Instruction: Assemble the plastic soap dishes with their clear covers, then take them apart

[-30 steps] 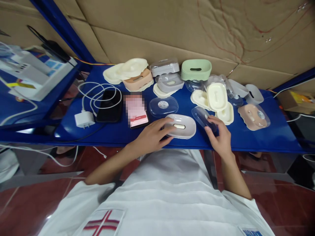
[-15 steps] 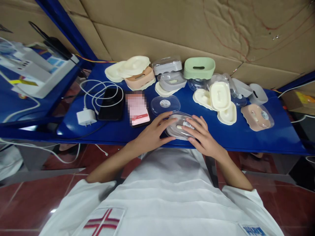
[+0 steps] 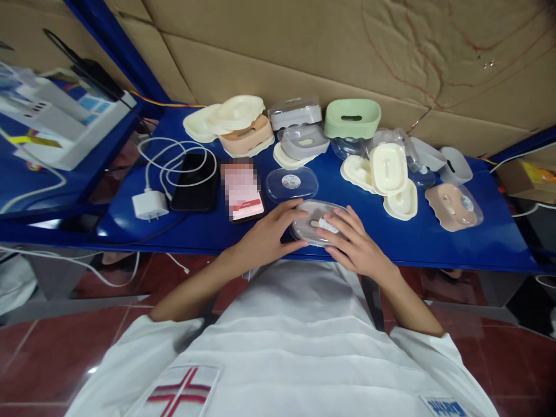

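A grey soap box with a clear, labelled lid (image 3: 309,227) lies at the table's front edge, between my two hands. My left hand (image 3: 273,231) grips its left end, with the thumb at the near side and the fingers at the far side. My right hand (image 3: 360,243) is bent over the right end, fingers lying on the lid and its label. The fingers partly cover that end. Just beyond my left hand lies a loose clear lid (image 3: 292,184) with a round sticker.
A lit phone (image 3: 242,190), a dark phone (image 3: 194,182) and a white charger (image 3: 150,204) lie left. Behind are a green soap box (image 3: 352,119) and a peach one (image 3: 247,138). Cream trays (image 3: 388,169) and a covered pink soap box (image 3: 454,207) stand right.
My right hand has shifted slightly left and nearer over the lid, and the lid's label shows a little further left. My left hand stays at the left end.
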